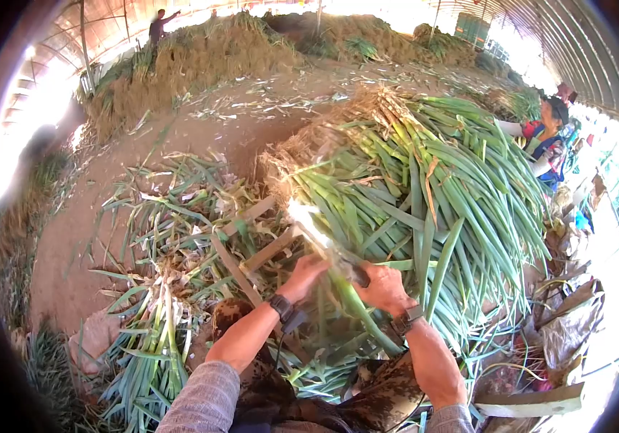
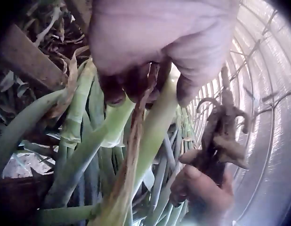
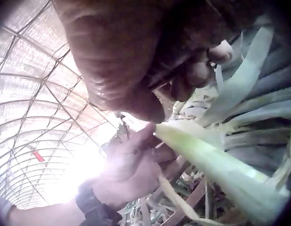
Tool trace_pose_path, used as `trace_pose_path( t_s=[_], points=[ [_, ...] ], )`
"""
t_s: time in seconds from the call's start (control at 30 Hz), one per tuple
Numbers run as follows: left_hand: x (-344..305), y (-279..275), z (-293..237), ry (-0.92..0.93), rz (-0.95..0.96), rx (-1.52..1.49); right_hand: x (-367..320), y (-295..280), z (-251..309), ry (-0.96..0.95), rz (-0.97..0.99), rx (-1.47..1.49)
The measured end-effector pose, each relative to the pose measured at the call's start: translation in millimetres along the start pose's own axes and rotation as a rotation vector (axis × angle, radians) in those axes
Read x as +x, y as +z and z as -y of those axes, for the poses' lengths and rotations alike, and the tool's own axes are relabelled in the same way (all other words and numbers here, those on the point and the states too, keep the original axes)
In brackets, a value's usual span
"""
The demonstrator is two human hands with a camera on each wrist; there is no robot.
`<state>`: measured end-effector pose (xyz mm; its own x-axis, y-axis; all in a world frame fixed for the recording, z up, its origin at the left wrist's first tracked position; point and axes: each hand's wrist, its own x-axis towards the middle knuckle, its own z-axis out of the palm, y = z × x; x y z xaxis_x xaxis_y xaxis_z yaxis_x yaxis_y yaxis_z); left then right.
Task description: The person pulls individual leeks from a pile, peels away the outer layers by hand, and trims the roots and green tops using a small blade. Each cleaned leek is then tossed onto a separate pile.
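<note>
A thick green onion (image 1: pixel 352 299) slants between the two hands, its white end up and its green leaves toward the person's knees. My left hand (image 1: pixel 303 280) grips it near the white end; in the left wrist view the fingers and thumb curl round the pale stalk (image 2: pixel 157 122), with a dry brown leaf (image 2: pixel 136 136) hanging along it. Just right of the stalk, my right hand (image 1: pixel 383 289) has curled fingers. In the left wrist view it holds a dark brown, twisted object (image 2: pixel 216 141), whose kind I cannot tell.
A big heap of green onions (image 1: pixel 454 180) lies ahead and to the right. Trimmed leaves (image 1: pixel 179 195) litter the ground on the left, beside a pile of onions (image 1: pixel 168 339). Wooden bars (image 1: pixel 237 267) stand ahead of my left hand. Another person (image 1: pixel 547 141) is beyond the heap.
</note>
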<state>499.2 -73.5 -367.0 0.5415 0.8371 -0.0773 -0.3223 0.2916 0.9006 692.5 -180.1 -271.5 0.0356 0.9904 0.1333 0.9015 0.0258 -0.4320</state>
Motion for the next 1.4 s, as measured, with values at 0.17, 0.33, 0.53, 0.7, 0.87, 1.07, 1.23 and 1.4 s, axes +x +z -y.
trace_pose_path(
  t_s=[0.17,0.33,0.53,0.7,0.87,1.07,1.23,1.4],
  points=[
    [-3.3,-0.9,-3.0,-0.049,-0.012,0.019,6.7,-2.6,15.5,0.053,0.003,0.002],
    [-3.2,-2.1,2.6,-0.035,-0.018,0.026,13.0,7.8,12.7,0.057,-0.02,0.059],
    [2.9,-30.5,-8.1,0.044,-0.143,0.04,-6.9,-8.2,3.5,0.032,0.067,0.07],
    [25.5,-85.2,-40.5,0.249,-0.227,-0.368,-30.7,-15.3,-32.7,0.044,0.337,0.048],
    [31.9,-122.2,-70.7,0.249,-0.259,-0.373,-50.3,-19.4,-42.2,0.055,0.532,0.168],
    [9.0,-96.1,-86.7,0.148,-0.033,-0.476,-34.4,-10.6,-16.2,-0.043,0.162,0.041],
    [-0.4,-73.4,-71.3,-0.001,0.129,-0.519,-10.1,-5.8,15.6,-0.059,-0.119,0.157],
    [-3.6,-73.6,-22.7,0.013,0.173,-0.422,8.5,-5.3,40.7,-0.109,-0.146,0.139]
  ],
)
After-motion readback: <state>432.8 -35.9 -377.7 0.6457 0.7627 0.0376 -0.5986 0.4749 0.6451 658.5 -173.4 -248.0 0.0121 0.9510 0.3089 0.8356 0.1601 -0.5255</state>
